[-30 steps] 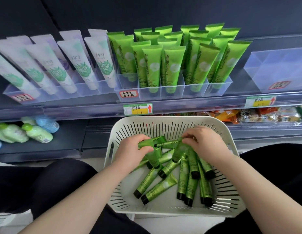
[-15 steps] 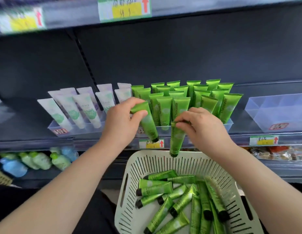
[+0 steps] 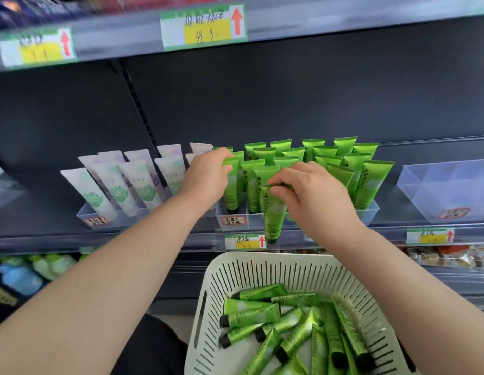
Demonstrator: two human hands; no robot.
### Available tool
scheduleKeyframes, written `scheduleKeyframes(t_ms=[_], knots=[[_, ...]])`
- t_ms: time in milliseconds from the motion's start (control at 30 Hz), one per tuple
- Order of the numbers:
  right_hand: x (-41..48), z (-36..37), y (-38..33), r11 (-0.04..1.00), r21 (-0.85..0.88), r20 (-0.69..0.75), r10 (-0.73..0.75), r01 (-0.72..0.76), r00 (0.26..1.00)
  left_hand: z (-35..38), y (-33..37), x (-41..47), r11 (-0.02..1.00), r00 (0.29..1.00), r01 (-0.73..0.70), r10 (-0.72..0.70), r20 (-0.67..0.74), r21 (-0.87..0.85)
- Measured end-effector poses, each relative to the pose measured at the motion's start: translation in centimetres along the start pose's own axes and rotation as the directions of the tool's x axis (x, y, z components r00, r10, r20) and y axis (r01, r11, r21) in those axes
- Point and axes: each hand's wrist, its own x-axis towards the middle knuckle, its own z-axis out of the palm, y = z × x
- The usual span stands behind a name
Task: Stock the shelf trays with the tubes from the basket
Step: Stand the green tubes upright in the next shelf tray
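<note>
Dark shelf (image 3: 262, 104) up ahead, and below both sets of fingers sits the pale slotted basket (image 3: 262, 259), loose green tubes (image 3: 251, 316) heaped inside. Just beyond the fingertips is the clear tray (image 3: 369, 212), packed with upright green tubes. The left hand (image 3: 205, 177) has fingers and thumb curled round the flat top of one tube (image 3: 231, 190), which stands cap-down in the tray's leftmost slot. The right hand (image 3: 313, 196) pinches another tube (image 3: 274, 215) by its flat end, so it hangs cap-down from the fingertips in front of the tray wall, its black cap beside the price label (image 3: 244, 241).
</note>
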Motion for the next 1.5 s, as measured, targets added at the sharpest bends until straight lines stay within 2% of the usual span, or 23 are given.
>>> scheduleKeyframes(t_ms=[167, 367, 667, 1000, 1167, 1233, 1367, 1500], knots=[[0.7, 0.4, -0.4, 1.000, -0.009, -0.006, -0.017, 0.016, 1.000, 0.2, -0.7, 0.4, 1.000, 1.000, -0.010, 0.011, -0.012, 0.010], [2.5, 1.1, -1.7, 0.999, 0.003, -0.041, -0.043, 0.043, 0.998, -1.9, -1.4, -0.6, 0.996, 0.986, -0.046, 0.032, -0.164, -0.080], [6.5, 3.1, -4.3, 0.996, -0.059, -0.137, -0.078, 0.071, 0.987, -2.8, -3.0, -3.1, 0.995, 0.982, -0.099, 0.093, -0.164, -0.025], [7.2, 6.6, -3.4, 0.943, -0.307, -0.009, -0.136, 0.127, 0.991, -3.4, -4.0, -4.1, 0.958, 0.963, -0.253, 0.263, -0.065, 0.133], [7.1, 6.9, -2.7, 0.933, -0.329, 0.086, -0.124, 0.146, 0.988, -3.3, -3.8, -4.8, 0.945, 0.958, -0.282, 0.285, 0.002, 0.165], [6.7, 6.3, -2.7, 0.938, -0.309, 0.062, -0.147, 0.159, 0.987, -3.2, -3.6, -4.9, 0.945, 0.959, -0.282, 0.284, 0.015, 0.169], [3.5, 4.9, -1.8, 0.962, -0.215, -0.134, -0.200, 0.169, 0.971, -2.6, -2.9, -5.5, 0.940, 0.949, -0.314, 0.313, 0.022, 0.137], [-1.7, 4.7, 1.4, 0.958, -0.261, -0.135, -0.162, 0.123, 0.978, -0.5, -1.6, -7.0, 0.937, 0.944, -0.327, 0.317, 0.091, 0.121]])
